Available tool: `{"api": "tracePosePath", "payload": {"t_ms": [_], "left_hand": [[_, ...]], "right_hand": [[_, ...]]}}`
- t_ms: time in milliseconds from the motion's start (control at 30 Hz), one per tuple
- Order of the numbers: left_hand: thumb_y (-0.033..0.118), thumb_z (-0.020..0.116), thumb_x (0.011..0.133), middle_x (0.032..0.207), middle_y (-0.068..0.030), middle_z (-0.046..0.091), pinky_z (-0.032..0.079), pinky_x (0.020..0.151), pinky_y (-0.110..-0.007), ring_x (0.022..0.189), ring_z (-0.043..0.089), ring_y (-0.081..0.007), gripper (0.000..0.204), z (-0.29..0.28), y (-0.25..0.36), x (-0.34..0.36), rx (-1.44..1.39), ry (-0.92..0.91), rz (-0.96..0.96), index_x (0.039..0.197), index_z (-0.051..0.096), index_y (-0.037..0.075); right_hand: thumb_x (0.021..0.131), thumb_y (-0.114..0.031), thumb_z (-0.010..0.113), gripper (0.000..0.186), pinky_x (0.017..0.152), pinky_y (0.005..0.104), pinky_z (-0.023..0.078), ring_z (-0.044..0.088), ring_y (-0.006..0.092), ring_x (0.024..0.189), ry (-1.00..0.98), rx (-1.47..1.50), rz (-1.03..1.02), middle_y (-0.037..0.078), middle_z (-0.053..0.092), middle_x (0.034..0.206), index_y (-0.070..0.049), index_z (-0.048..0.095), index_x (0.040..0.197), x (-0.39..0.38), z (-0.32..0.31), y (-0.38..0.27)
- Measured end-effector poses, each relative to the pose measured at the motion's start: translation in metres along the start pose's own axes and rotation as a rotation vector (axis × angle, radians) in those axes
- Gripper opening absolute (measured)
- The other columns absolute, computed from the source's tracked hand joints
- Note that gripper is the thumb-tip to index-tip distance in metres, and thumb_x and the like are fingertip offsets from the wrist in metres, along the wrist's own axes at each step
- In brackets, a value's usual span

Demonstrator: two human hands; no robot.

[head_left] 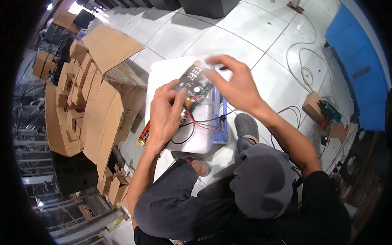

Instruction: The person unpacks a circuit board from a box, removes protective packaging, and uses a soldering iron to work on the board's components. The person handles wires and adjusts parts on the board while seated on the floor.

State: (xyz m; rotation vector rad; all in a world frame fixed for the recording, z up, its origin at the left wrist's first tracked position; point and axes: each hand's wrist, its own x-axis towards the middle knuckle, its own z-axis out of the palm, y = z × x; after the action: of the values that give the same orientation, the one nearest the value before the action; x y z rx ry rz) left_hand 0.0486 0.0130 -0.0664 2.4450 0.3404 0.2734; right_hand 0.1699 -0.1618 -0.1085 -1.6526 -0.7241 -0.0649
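Note:
My left hand [165,116] grips a dark, perforated panel with electronic parts [192,81], held tilted over a white foam block [165,71]. Red and black wires [196,122] trail from the panel. My right hand [230,83] is at the panel's upper right, thumb near its edge and fingers curled above; its fingertips are blurred, so its grip is unclear. A blue plastic piece [220,136] lies along the foam's right side. An orange strip [143,134] shows beneath my left hand.
An open carton of folded cardboard [102,114] stands left. Right are a green hot glue gun [332,112], a cardboard box [310,104], a small red-lit device [325,139], cables [304,73] and a big blue object [351,41]. Dark bins [206,8] stand ahead on the tiled floor.

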Motion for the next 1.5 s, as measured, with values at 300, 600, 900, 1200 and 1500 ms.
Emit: {"api": "tracePosePath", "payload": {"t_ms": [300, 600, 900, 1200, 1500], "left_hand": [[0.033, 0.062, 0.1, 0.134, -0.0249, 0.063, 0.042, 0.108, -0.042, 0.131, 0.052, -0.0367, 0.045, 0.0, 0.003, 0.003, -0.188, -0.02, -0.168, 0.09, 0.075, -0.009], [0.026, 0.073, 0.09, 0.144, -0.0236, 0.057, 0.036, 0.114, -0.045, 0.141, 0.044, -0.0387, 0.026, -0.008, 0.008, -0.009, 0.037, -0.048, 0.044, 0.09, 0.078, 0.0], [0.016, 0.07, 0.091, 0.15, -0.0305, 0.047, 0.035, 0.113, -0.049, 0.135, 0.047, -0.0459, 0.019, -0.003, -0.003, -0.017, 0.036, -0.073, 0.168, 0.091, 0.068, -0.003], [0.011, 0.062, 0.095, 0.15, -0.0283, 0.049, 0.039, 0.108, -0.047, 0.125, 0.054, -0.0428, 0.016, -0.006, -0.015, -0.024, -0.019, -0.038, 0.179, 0.09, 0.06, -0.004], [0.005, 0.059, 0.092, 0.149, -0.0252, 0.053, 0.046, 0.101, -0.038, 0.121, 0.061, -0.0302, 0.016, -0.009, -0.015, -0.02, -0.083, -0.052, 0.144, 0.082, 0.054, -0.006]], "right_hand": [[0.092, -0.015, 0.072, 0.018, 0.07, 0.0317, 0.052, 0.065, 0.0149, 0.075, -0.542, 0.153, 0.173, 0.012, 0.074, 0.086, 0.001, 0.076, 0.1, -0.042, 0.018, -0.016], [0.085, -0.015, 0.072, 0.017, 0.068, 0.0387, 0.055, 0.071, 0.0338, 0.071, -0.386, 0.202, 0.206, 0.02, 0.072, 0.081, 0.001, 0.075, 0.09, -0.048, 0.021, -0.017], [0.089, -0.009, 0.073, 0.014, 0.065, 0.0324, 0.053, 0.067, 0.0221, 0.07, -0.31, 0.16, 0.036, 0.014, 0.073, 0.083, 0.003, 0.075, 0.096, -0.053, 0.027, -0.007], [0.092, -0.01, 0.07, 0.018, 0.07, 0.0304, 0.054, 0.069, 0.0191, 0.077, -0.137, -0.076, 0.184, 0.013, 0.076, 0.095, 0.002, 0.076, 0.104, -0.03, -0.007, 0.01], [0.091, -0.031, 0.075, 0.05, 0.099, 0.0411, 0.051, 0.064, 0.0361, 0.114, -0.109, -0.22, -0.206, 0.021, 0.066, 0.124, 0.002, 0.065, 0.127, 0.019, 0.024, 0.022]]}}
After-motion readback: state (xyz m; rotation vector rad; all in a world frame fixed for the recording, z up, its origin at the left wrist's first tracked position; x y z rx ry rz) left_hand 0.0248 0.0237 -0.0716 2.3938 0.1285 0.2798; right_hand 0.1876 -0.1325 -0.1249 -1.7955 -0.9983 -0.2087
